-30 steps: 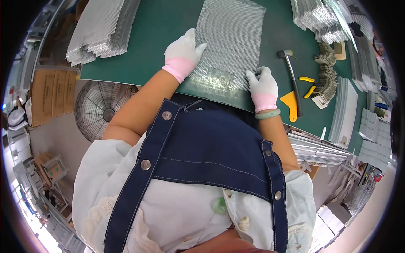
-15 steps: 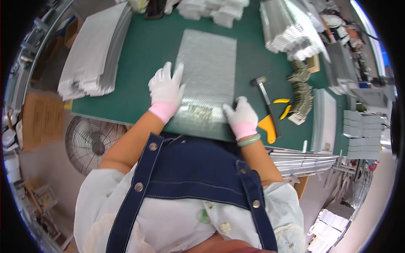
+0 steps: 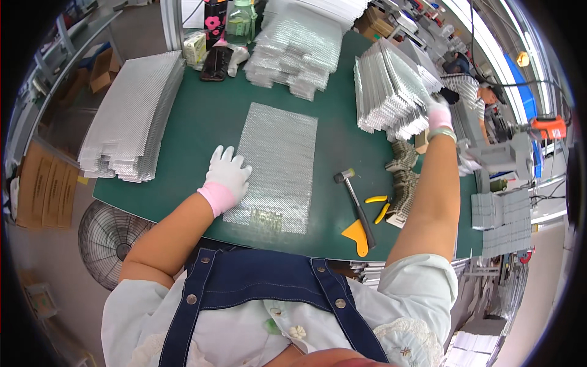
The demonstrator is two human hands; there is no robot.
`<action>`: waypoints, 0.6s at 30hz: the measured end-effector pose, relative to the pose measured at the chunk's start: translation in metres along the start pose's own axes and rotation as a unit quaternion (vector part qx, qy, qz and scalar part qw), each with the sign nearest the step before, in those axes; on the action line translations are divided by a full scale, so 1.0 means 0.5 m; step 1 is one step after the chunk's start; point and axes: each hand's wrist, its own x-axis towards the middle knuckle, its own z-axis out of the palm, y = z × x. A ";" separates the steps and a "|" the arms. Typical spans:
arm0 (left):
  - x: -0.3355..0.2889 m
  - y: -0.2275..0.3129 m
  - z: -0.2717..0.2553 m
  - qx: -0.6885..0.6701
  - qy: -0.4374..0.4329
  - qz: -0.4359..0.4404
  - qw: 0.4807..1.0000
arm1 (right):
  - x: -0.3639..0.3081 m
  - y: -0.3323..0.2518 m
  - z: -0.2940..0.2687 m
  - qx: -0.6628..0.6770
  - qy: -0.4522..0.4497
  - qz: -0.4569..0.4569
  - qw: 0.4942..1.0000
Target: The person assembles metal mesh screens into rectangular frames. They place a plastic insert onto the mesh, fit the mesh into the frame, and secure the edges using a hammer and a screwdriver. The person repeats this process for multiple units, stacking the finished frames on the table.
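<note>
A silvery mesh sheet (image 3: 278,159) lies flat on the green tabletop, with a small shiny patch by its near edge. My left hand (image 3: 227,176), in a white glove with a pink cuff, rests at the sheet's left edge, fingers spread and holding nothing. My right arm stretches far to the right. There my gloved right hand (image 3: 439,115) is against the right side of a stack of mesh panels (image 3: 391,92); its fingers are too small and blurred to read.
A hammer (image 3: 357,199), yellow scraper (image 3: 356,237) and yellow-handled pliers (image 3: 381,211) lie right of the sheet, beside a row of small metal pieces (image 3: 403,183). More panel stacks stand left (image 3: 131,116) and far (image 3: 296,49). Bottles (image 3: 239,23) stand at the back. Another person (image 3: 468,85) is beyond.
My right hand has left the near right corner of the sheet and reached out to the panel stack at far right. The left hand stays by the sheet's left edge. The view has tilted up.
</note>
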 end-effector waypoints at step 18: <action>0.046 0.071 -0.071 0.203 -0.211 0.022 0.956 | -0.004 -0.106 0.002 -0.325 -0.208 -0.020 0.922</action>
